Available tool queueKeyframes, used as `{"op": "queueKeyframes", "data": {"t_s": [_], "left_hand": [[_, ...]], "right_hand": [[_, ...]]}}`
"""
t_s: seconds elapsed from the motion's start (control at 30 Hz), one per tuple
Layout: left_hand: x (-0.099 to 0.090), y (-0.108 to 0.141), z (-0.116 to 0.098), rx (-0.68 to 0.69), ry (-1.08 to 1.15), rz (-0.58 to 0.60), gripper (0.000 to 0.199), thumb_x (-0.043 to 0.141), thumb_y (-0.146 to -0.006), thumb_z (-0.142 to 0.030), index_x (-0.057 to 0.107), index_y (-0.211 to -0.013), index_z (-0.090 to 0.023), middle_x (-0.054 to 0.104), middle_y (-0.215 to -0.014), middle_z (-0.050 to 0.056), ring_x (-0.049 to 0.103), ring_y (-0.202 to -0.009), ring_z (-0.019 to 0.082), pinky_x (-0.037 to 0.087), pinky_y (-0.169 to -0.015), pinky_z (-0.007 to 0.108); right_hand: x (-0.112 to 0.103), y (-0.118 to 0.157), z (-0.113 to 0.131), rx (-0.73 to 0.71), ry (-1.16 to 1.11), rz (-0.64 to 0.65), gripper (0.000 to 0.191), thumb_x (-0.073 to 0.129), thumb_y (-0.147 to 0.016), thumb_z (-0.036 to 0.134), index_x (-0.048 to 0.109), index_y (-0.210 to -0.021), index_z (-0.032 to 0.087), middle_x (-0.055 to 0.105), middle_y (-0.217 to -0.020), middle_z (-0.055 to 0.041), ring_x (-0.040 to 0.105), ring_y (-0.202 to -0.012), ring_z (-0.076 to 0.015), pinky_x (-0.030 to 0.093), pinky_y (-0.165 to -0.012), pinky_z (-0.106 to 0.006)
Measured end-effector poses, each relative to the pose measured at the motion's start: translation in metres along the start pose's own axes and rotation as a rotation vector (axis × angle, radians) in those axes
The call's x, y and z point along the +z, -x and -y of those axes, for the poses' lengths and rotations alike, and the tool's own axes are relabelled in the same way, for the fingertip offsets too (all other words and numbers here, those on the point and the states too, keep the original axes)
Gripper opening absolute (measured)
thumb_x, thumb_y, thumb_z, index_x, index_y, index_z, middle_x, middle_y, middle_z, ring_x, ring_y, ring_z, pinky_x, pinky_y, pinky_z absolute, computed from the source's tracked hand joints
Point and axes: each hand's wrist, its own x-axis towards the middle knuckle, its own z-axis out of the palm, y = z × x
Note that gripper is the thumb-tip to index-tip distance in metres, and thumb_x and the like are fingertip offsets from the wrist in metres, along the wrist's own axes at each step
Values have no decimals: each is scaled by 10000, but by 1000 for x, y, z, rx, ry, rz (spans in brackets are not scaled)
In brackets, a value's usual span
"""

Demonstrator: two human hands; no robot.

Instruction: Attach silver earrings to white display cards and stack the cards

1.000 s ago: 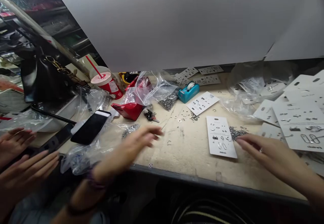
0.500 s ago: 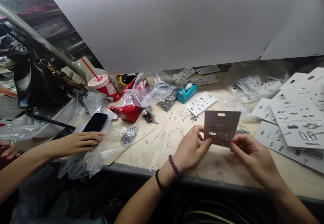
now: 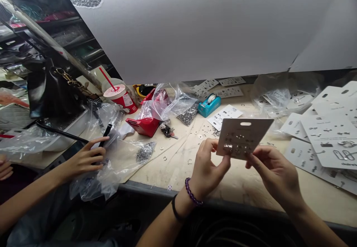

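I had the pale worktop (image 3: 178, 174) in view beneath a hanging white sheet (image 3: 195, 27). Well left of the hands, a co-worker's hand (image 3: 85, 159) curled beside a black phone (image 3: 105, 135), above a crumpled clear plastic bag (image 3: 95, 187). Beyond the hands sat a teal tape dispenser (image 3: 209, 105). My left hand (image 3: 208, 167) and right hand (image 3: 275, 170) held a white earring card (image 3: 242, 139) upright between them, each pinching a lower corner between thumb and fingers. Further right lay overlapping white earring cards (image 3: 330, 135).
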Motion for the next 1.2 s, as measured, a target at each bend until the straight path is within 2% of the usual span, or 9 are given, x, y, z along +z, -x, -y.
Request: {"op": "queueKeyframes", "data": {"t_s": [0.23, 0.37, 0.43, 0.53, 0.63, 0.7, 0.77, 1.0, 1.2], "left_hand": [[-2, -1, 4, -164, 381, 126, 238, 505, -845, -252, 448, -1067, -187, 553, -1042, 65, 537, -923, 163, 449, -767, 291], [-2, -6, 8, -316, 441, 90, 301, 572, -815, -295, 422, -1051, -184, 562, -963, 49, 570, -771, 131, 486, -610, 239], [-5, -9, 10, -353, 488, 63, 327, 595, -799, -296, 408, -1040, -180, 560, -941, 39, 572, -695, 111, 503, -561, 229], [-11, -13, 12, -357, 532, -34, 315, 579, -813, -299, 398, -1044, -183, 554, -985, 44, 577, -703, 104, 526, -559, 224], [-14, -14, 14, -353, 568, -106, 311, 552, -832, -303, 384, -1070, -193, 547, -1019, 50, 579, -746, 109, 545, -600, 235], [-14, -14, 15, -354, 573, -115, 318, 544, -837, -304, 377, -1086, -196, 544, -1041, 56, 583, -783, 119, 552, -630, 246], [-12, -13, 14, -353, 566, -106, 325, 544, -837, -308, 376, -1090, -194, 544, -1058, 63, 587, -821, 132, 556, -645, 251], [-9, -11, 13, -297, 489, -109, 325, 528, -843, -327, 366, -1087, -186, 523, -1092, 77, 598, -873, 155, 567, -650, 270], [-7, -8, 14, -237, 431, -129, 317, 517, -850, -318, 350, -1086, -188, 505, -1069, 69, 591, -869, 146, 562, -648, 261]], "right_hand": [[8, -4, 0, 147, -54, 35, 166, 622, -776, 333, 545, -779, 186, 578, -611, 14, 557, -526, -94, 490, -507, -201], [-1, -19, 7, 142, 11, 234, 167, 575, -808, 351, 573, -823, 184, 604, -624, 0, 586, -589, -113, 511, -583, -231], [-16, -31, 11, 93, 145, 297, 191, 553, -819, 361, 613, -870, 187, 632, -695, -21, 598, -638, -121, 516, -599, -238], [-42, -45, 12, 12, 437, 276, 250, 526, -825, 402, 648, -901, 197, 656, -815, -48, 602, -667, -139, 502, -554, -255], [-60, -47, 1, -45, 749, 470, 251, 489, -845, 389, 657, -900, 211, 660, -850, -43, 603, -705, -160, 481, -565, -282], [-64, -42, -9, -86, 891, 631, 232, 470, -856, 353, 658, -881, 220, 652, -846, -34, 599, -700, -165, 457, -541, -278], [-62, -34, -18, -145, 988, 702, 225, 454, -864, 321, 656, -855, 223, 637, -835, -33, 588, -666, -158, 415, -490, -255], [-51, -12, -31, -419, 1098, 488, 290, 406, -867, 314, 629, -730, 190, 594, -707, -49, 548, -581, -149, 302, -396, -221], [-33, -22, -1, -233, 755, 380, 189, 453, -851, 296, 579, -754, 194, 598, -711, -27, 496, -525, -115, 373, -459, -244]]}}
